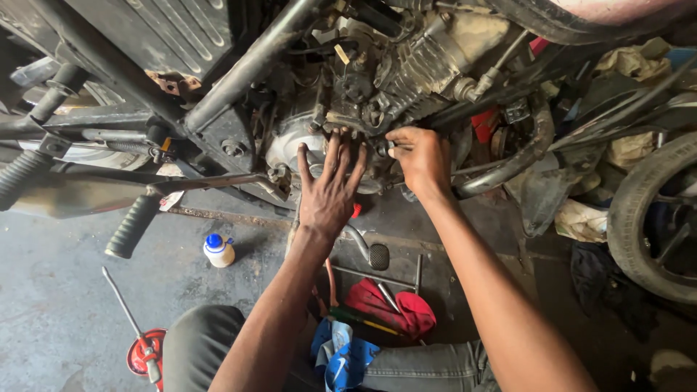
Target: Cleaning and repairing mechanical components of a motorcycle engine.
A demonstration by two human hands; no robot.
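Engine [406, 72] straight ahead and above both hands, left hand [328, 190] splayed flat against the round side cover [290, 145], right hand [421, 156] nearer the cylinder, fingers pinched on something small, unclear what.

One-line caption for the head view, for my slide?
Left hand spread flat on a motorcycle engine cover, right hand gripping beside the engine's cylinder.

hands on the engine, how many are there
2. The left hand lies flat with spread fingers against the round engine cover; the right hand is curled at the engine just beside it. No other hands show.
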